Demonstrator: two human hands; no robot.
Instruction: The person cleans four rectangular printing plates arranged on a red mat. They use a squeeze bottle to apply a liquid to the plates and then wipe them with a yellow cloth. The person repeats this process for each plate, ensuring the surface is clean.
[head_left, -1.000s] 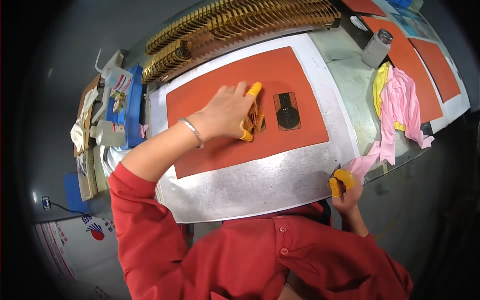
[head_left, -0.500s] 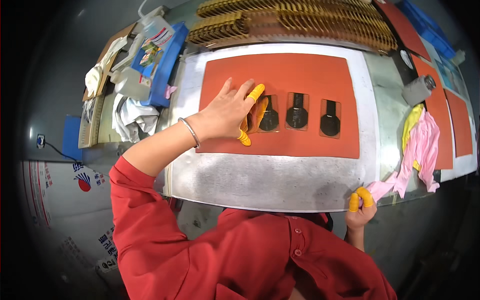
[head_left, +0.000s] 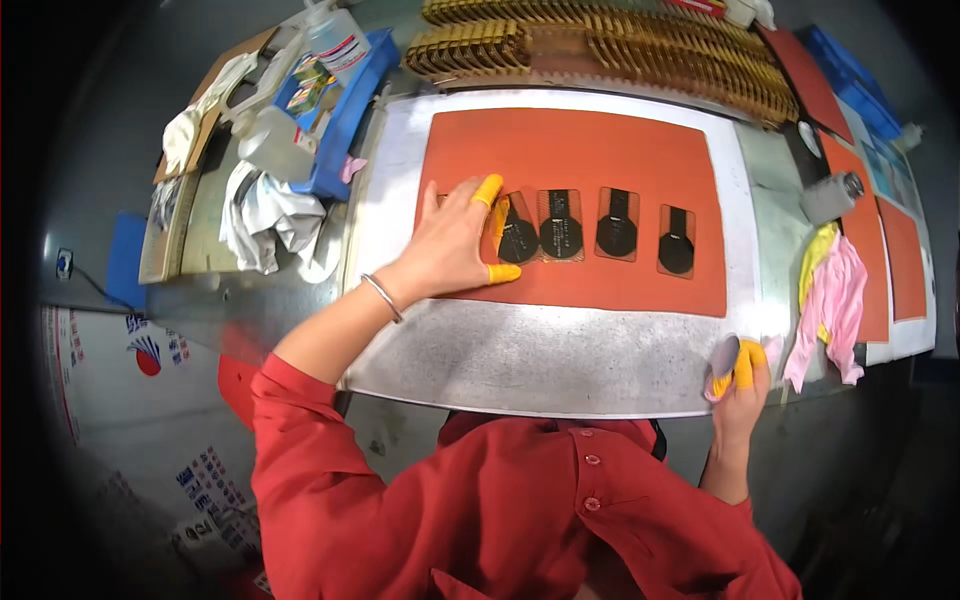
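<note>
My left hand [head_left: 450, 240] wears yellow finger cots and spans the leftmost small clear amber piece with a black keyhole-shaped mark [head_left: 517, 240]. Its thumb touches the lower edge and its index finger the upper; another cot-covered finger shows at the left side. This piece is tilted and meets a second like piece [head_left: 561, 225]. Two more, a middle one [head_left: 617, 222] and a right one [head_left: 677, 240], lie apart on the orange mat [head_left: 560, 290]. At the table's front right edge, my right hand [head_left: 742, 395] is closed round a grey rounded pad [head_left: 727, 356] with pink edging.
A long amber slotted rack [head_left: 690, 60] stands at the back. On the left are a blue tray [head_left: 345, 150] with bottles and a white cloth [head_left: 265, 215]. A grey bottle [head_left: 832, 198], a pink cloth [head_left: 835, 300] and more orange sheets [head_left: 900, 250] are at right.
The left hand has drawn slightly left and down, uncovering the leftmost piece. My right hand has turned and risen; the grey pad now shows in it, and it is clear of the hanging pink cloth.
</note>
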